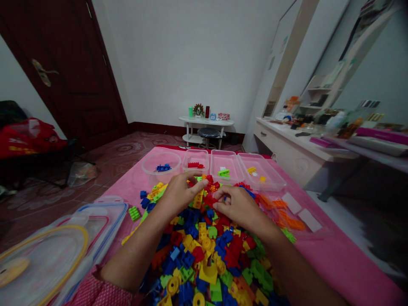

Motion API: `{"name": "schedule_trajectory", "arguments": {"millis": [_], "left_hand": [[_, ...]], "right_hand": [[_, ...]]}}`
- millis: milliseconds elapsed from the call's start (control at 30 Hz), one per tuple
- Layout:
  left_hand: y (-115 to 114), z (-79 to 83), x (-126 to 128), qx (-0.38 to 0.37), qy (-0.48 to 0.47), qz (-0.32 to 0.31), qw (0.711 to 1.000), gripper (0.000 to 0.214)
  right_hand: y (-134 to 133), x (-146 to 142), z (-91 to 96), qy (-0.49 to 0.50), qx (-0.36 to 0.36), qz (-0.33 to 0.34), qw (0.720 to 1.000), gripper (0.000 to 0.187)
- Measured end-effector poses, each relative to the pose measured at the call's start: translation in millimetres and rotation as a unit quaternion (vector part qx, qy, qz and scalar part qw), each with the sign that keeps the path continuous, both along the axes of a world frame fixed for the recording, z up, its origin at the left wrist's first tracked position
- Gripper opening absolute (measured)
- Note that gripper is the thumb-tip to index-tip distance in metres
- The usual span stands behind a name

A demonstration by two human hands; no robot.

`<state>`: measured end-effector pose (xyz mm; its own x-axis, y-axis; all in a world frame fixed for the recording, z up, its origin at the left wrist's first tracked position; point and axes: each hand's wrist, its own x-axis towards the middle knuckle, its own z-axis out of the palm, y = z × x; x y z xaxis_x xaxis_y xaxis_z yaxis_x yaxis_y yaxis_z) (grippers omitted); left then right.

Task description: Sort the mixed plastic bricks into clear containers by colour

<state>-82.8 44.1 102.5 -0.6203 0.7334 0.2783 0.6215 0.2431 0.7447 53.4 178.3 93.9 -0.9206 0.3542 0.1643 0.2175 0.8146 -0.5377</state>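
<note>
A big heap of toy building bricks (204, 242) in red, yellow, blue, green and orange covers the middle of the pink-covered table. My left hand (180, 191) reaches over the heap's far side, thumb and fingers curled; whatever lies between them is mostly hidden. Just below its thumb is a yellow brick (198, 199). Close by on the right, my right hand (237, 206) has thumb and forefinger pinched at a red brick (209, 199), partly covered by the fingertips.
Beyond the heap stand a round tub (146, 163) with blue bricks, a box (185, 159) with red, a box (234, 170) with green and a box (277, 176) with yellow. Orange bricks (293, 223) lie in a clear container at right. Lids (105, 238) are stacked at left.
</note>
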Motion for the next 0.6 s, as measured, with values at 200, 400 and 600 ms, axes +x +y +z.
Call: {"name": "schedule_trajectory", "arguments": {"millis": [200, 400, 600], "left_hand": [[6.8, -11.5, 18.6, -0.035, -0.216, -0.179, 0.959, 0.049], [6.8, -11.6, 12.4, -0.046, -0.262, -0.179, 0.947, 0.037], [38.4, 10.1, -38.2, 0.077, -0.332, -0.034, 0.939, 0.030]], "right_hand": [[-2.3, -2.1, -0.1, 0.080, -0.014, 0.005, 0.997, 0.010], [9.8, -0.2, 3.0, 0.076, -0.099, 0.034, 0.992, 0.013], [31.7, 8.1, 19.6, 0.130, -0.093, -0.027, 0.987, 0.015]]}}
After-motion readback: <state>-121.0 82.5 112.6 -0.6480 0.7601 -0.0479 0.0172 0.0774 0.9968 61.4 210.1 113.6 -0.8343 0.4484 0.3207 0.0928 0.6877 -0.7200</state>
